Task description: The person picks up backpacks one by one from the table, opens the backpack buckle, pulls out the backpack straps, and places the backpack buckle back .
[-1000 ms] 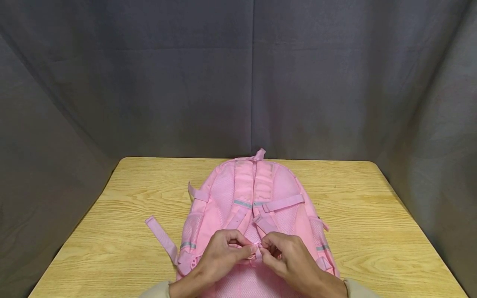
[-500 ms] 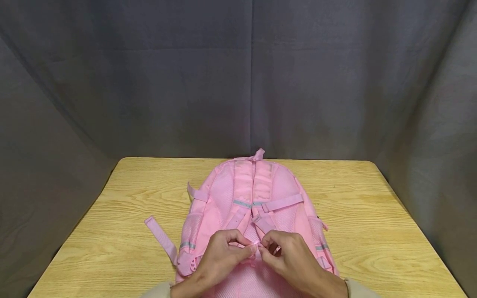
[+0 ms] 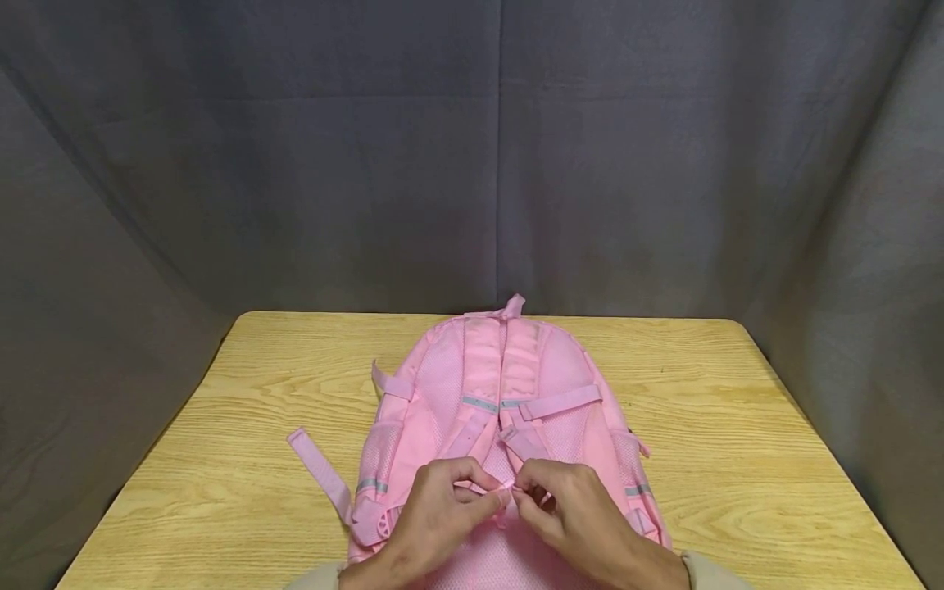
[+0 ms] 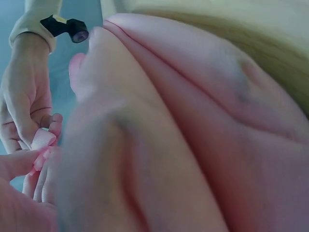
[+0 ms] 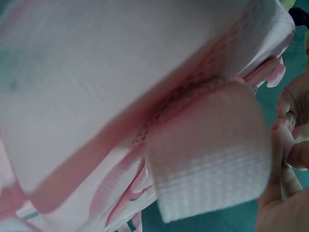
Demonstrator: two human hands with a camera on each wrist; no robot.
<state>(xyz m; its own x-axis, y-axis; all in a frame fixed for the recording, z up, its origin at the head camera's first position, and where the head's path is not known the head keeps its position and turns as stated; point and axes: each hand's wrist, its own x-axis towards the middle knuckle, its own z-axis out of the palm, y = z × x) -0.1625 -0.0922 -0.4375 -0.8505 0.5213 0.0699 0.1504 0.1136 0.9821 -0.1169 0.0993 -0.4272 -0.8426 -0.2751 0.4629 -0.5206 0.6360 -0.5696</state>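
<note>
A pink backpack (image 3: pixel 438 381) lies with its shoulder straps facing up. At its lower middle, my left hand (image 3: pixel 446 508) pinches a small pink plastic piece (image 4: pixel 40 161), perhaps a buckle, between thumb and fingers. Close against it, my right hand (image 3: pixel 578 508) pinches pink webbing (image 4: pixel 43 138) that meets this piece. The fingertips of both hands nearly touch. How the webbing runs through the piece is hidden by the fingers. In the right wrist view, a broad webbing end (image 5: pixel 212 159) hangs in front of the backpack, blurred.
The backpack rests on a wood-grain table (image 3: pixel 737 426). One loose strap (image 3: pixel 319 471) sticks out over the table on the left. Another webbing strap (image 3: pixel 560 402) lies across the right side of the backpack. Dark grey curtains (image 3: pixel 369 164) enclose the back and sides.
Both hands stay in the same place, with only slight finger shifts at the small plastic piece. The backpack has not visibly moved.
</note>
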